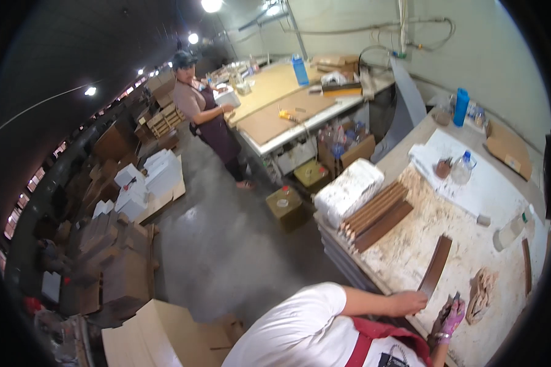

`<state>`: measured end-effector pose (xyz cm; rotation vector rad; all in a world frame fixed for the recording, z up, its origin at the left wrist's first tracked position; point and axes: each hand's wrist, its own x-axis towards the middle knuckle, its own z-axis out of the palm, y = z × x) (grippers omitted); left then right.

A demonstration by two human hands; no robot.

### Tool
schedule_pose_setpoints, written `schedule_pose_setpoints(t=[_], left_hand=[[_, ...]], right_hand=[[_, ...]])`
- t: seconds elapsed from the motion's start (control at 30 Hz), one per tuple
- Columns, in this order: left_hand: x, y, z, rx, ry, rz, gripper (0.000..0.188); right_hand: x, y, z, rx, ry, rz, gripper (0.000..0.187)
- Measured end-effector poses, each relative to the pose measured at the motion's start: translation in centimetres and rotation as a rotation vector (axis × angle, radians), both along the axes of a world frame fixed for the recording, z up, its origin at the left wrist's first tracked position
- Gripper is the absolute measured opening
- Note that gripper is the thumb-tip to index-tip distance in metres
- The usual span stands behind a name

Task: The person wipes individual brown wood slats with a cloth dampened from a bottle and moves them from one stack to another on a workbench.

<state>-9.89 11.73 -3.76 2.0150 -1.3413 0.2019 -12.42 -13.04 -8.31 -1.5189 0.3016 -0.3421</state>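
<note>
My left hand (410,303) is closed at the near end of a brown, slightly curved wooden strip (436,263), which extends away from me over the stained worktable (404,269). My right hand (452,318), purple over the fingers and dark on one side, is close beside it. Its fingers pinch a small greyish piece (457,296) too small to name. A crumpled, stained cloth (482,293) lies just right of that hand. Farther off on the table, several brown strips (376,211) are stacked side by side against a white, dirt-smeared block (349,191).
Toward the table's far side stand a blue bottle (461,107), a clear bottle with a blue cap (463,168) and a small brown jar (443,167). A clear bottle (513,232) lies at right. Another person (205,116) stands at a second table (269,134). Cardboard boxes (119,263) fill the left.
</note>
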Motion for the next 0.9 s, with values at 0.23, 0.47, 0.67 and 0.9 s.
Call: schedule_pose_setpoints(t=[0.23, 0.47, 0.67, 0.9], left_hand=[[-0.2, -0.5, 0.2, 0.019, 0.005, 0.020, 0.013], [-0.9, -0.1, 1.2, 0.051, 0.040, -0.015, 0.013], [-1.1, 0.2, 1.8, 0.093, -0.022, 0.025, 0.012], [-1.3, 0.3, 2.6, 0.158, -0.063, 0.042, 0.013]], right_hand=[[-0.9, 0.8, 1.4, 0.172, 0.036, -0.026, 0.009], [-1.5, 0.6, 1.7, 0.229, 0.042, 0.046, 0.012], [-1.6, 1.1, 4.4, 0.383, 0.098, 0.161, 0.016], [-1.4, 0.3, 4.8, 0.470, 0.119, 0.307, 0.019]])
